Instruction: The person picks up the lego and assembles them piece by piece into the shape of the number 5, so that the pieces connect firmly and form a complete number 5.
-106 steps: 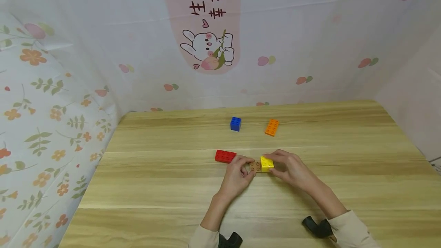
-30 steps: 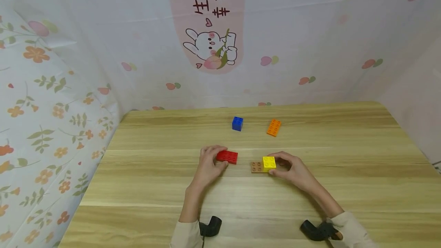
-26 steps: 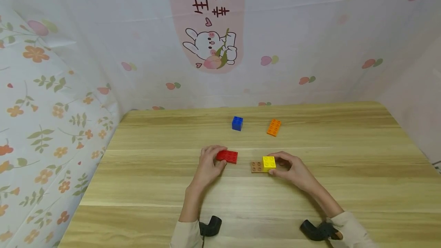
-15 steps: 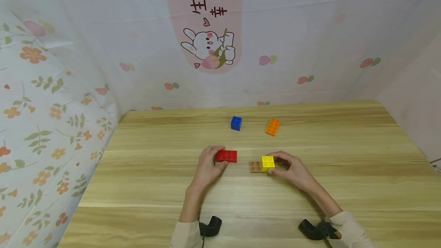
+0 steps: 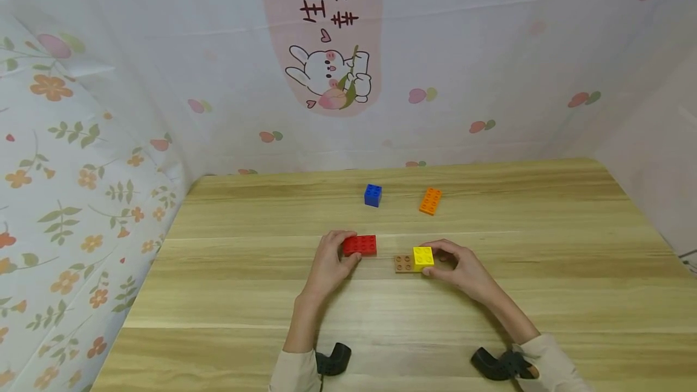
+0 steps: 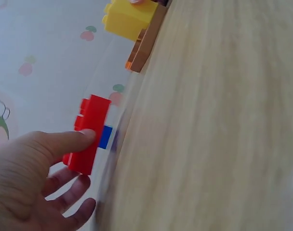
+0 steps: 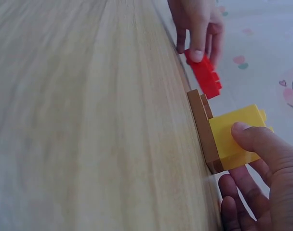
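Observation:
My left hand (image 5: 328,264) pinches a red brick (image 5: 365,245) between thumb and fingers. In the left wrist view the red brick (image 6: 92,134) looks raised off the table. To its right lies a brown flat brick (image 5: 403,264), with a yellow square brick (image 5: 423,259) standing on its right part. My right hand (image 5: 464,266) grips the yellow brick from the right, the thumb (image 7: 255,137) on its near side. Studs on the left part of the brown brick are bare. The right wrist view has the yellow brick (image 7: 231,134) seated against the brown brick (image 7: 202,127).
A blue brick (image 5: 373,195) stands farther back on the wooden table (image 5: 245,295). Right of it lies a flat orange brick (image 5: 431,201). A printed cloth (image 5: 463,77) hangs behind the table's far edge.
My left hand has gone from the brown brick leftward to the red brick and taken hold of it. The red brick has since shifted slightly right. My right hand stays on the yellow brick.

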### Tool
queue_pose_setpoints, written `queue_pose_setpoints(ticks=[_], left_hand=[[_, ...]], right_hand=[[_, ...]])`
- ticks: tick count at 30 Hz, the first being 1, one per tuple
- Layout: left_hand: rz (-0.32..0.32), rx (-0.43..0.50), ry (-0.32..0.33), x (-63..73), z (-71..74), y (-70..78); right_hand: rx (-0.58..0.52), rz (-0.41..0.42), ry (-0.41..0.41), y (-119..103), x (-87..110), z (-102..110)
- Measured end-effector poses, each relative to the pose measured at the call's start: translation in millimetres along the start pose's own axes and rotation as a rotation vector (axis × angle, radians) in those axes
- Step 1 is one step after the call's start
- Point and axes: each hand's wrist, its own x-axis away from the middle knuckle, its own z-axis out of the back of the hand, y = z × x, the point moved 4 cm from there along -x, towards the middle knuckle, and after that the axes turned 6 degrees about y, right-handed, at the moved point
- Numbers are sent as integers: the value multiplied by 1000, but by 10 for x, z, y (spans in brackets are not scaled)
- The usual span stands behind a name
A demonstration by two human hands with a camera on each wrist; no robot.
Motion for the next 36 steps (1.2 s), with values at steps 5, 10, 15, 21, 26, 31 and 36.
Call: queue_pose_setpoints(ticks=[5, 10, 15, 21, 26, 31, 36], left_hand=[[-9, 9, 3, -8, 13, 148], [-25, 36, -16, -3, -19, 290], [-45, 57, -20, 13, -38, 384], [-102, 71, -24, 23, -46, 503], [-132, 81, -41, 32, -75, 577], [-142, 89, -45, 45, -90, 626], [-133, 100, -53, 51, -128, 645]], right_hand=[[1, -4, 1, -3, 5, 2], [-5, -6, 2, -2, 12, 5], [-7, 2, -1, 12, 7, -9], [-17, -6, -1, 16, 5, -12], [-12, -19, -1, 23, 4, -6], [-13, -19, 0, 20, 3, -11], [-9, -17, 3, 26, 0, 0]])
